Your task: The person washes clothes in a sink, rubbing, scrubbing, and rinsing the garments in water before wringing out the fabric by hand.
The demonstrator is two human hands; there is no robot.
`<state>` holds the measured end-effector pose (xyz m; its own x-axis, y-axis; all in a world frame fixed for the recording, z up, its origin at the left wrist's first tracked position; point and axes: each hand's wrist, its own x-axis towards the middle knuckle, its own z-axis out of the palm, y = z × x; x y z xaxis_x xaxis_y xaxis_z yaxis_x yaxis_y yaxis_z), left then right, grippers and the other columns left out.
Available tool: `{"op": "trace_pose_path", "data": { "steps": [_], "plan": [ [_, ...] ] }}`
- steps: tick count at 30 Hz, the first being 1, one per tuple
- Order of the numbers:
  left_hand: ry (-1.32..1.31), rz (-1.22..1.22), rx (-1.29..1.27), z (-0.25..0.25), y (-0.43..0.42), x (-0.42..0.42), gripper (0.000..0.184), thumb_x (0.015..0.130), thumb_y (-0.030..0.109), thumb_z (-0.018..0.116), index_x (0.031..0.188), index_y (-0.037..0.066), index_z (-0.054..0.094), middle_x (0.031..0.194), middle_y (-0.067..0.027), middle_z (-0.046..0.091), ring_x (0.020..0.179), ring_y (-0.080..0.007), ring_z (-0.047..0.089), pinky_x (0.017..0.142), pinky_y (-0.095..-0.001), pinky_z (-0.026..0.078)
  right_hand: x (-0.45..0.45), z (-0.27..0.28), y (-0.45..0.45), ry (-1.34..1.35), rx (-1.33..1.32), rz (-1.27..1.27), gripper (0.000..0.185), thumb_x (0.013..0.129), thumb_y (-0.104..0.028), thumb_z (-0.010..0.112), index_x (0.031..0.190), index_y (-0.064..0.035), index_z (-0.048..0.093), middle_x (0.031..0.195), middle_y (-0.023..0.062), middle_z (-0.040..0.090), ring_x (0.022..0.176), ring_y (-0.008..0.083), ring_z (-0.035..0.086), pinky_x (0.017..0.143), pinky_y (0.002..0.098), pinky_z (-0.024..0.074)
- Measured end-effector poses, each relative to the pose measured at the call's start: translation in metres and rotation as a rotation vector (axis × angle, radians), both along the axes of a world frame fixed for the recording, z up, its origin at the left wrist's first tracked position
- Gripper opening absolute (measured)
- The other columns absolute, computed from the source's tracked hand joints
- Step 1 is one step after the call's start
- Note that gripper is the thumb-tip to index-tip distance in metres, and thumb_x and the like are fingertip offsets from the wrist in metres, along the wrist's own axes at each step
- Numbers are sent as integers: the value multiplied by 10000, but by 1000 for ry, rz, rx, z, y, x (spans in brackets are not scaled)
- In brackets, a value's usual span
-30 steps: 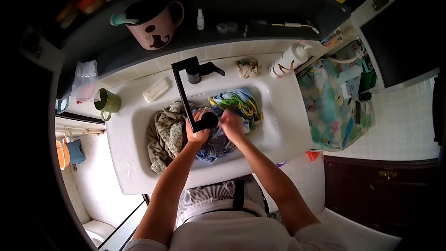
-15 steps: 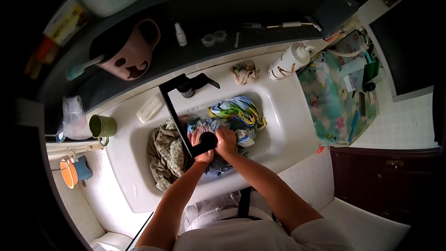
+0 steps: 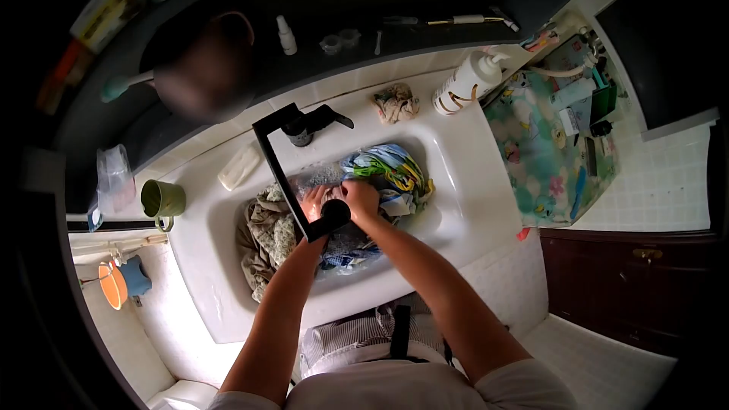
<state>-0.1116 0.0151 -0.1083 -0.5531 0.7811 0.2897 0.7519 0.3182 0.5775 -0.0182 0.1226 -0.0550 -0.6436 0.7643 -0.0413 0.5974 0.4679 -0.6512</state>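
Both hands are low in the white sink (image 3: 486, 175), in wet laundry behind the black square tap (image 3: 277, 159). My right hand (image 3: 361, 199) is closed, its fingers curled around wet cloth. Beside it, my left hand (image 3: 311, 203) is bent over the same cloth, partly covered by the tap spout. The cloth between the hands is mostly hidden. A blue, green and yellow striped garment (image 3: 387, 171) lies bunched behind my right hand. To the left is a heap of olive-brown clothing (image 3: 266, 235). Dark blue cloth (image 3: 345, 260) shows below the hands in the water.
A soap bar (image 3: 239, 168), a crumpled cloth (image 3: 395, 103) and a white pump bottle (image 3: 467, 83) stand along the sink's back rim. A green mug (image 3: 162, 199) is at the left corner. Above runs a dark shelf (image 3: 319, 80) with a small white bottle (image 3: 286, 36).
My hands have moved slightly up and left, deeper toward the back of the sink, and more of the dark blue cloth shows below them. The view has shifted a little.
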Motion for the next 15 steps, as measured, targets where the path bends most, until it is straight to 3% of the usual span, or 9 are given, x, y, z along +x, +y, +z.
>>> {"op": "trace_pose_path", "data": {
  "steps": [1, 2, 3, 5, 6, 11, 12, 13, 15],
  "plan": [
    [14, -21, 97, -1, 3, 1, 345, 725, 290, 618, 941, 22, 641, 871, -118, 631, 850, -343, 576, 769, -441, 452, -1, 10, 8, -61, -150, 3, 310, 752, -325, 547, 585, -64, 556, 629, 174, 593, 614, 369, 581, 576, 466, 453],
    [22, 64, 84, 9, 5, 9, 306, 749, 273, 609, 937, 34, 648, 853, -129, 635, 831, -354, 579, 770, -437, 446, 3, 3, 25, -52, -258, 90, 408, 766, -395, 480, 577, -46, 576, 604, 166, 602, 582, 373, 589, 568, 443, 468],
    [-72, 48, 86, 36, 3, 15, 273, 752, 267, 612, 921, 56, 653, 841, -130, 633, 828, -351, 581, 770, -434, 435, 2, -11, 47, -147, -360, 236, 366, 771, -362, 510, 621, -42, 607, 608, 155, 607, 599, 362, 608, 574, 427, 473],
    [-87, 93, 71, 74, -12, 29, 253, 753, 272, 614, 901, 70, 651, 834, -130, 628, 831, -358, 578, 770, -449, 423, 9, 21, 60, 105, -509, 323, 343, 786, -348, 549, 630, -46, 600, 613, 141, 607, 617, 342, 610, 582, 414, 469],
    [44, 145, 189, 39, -25, 34, 243, 751, 259, 618, 902, 70, 642, 814, -129, 617, 836, -372, 571, 794, -464, 411, 7, 45, 60, 86, -364, 313, 324, 792, -336, 572, 652, -45, 601, 633, 139, 617, 625, 339, 609, 583, 410, 469],
    [-70, 177, 119, 107, -62, 74, 166, 795, 149, 598, 914, 34, 612, 866, -153, 599, 897, -362, 543, 948, -470, 363, -29, 58, 33, 278, 1, 510, 247, 805, -283, 666, 822, -43, 610, 705, 117, 627, 641, 284, 616, 580, 386, 463],
    [-90, 184, 68, 108, -70, 79, 238, 804, 123, 591, 1019, 26, 620, 889, -145, 612, 898, -352, 549, 970, -458, 357, -34, 44, 21, 244, 64, 529, 288, 795, -312, 685, 869, -47, 599, 754, 125, 629, 684, 288, 625, 616, 393, 473],
    [-110, 188, 61, 113, -77, 84, 261, 810, 124, 590, 1049, 22, 621, 897, -153, 619, 906, -352, 552, 975, -455, 358, -38, 23, 14, 188, 18, 576, 377, 745, -411, 700, 901, -73, 639, 803, 148, 657, 765, 333, 634, 683, 413, 496],
    [-147, 194, 48, 123, -90, 91, 308, 823, 127, 588, 1108, 15, 622, 913, -168, 631, 922, -351, 559, 984, -449, 360, -42, 13, -5, -1, -200, 547, 445, 714, -458, 705, 942, -78, 662, 847, 158, 672, 806, 337, 646, 706, 400, 505]
  ]
}}
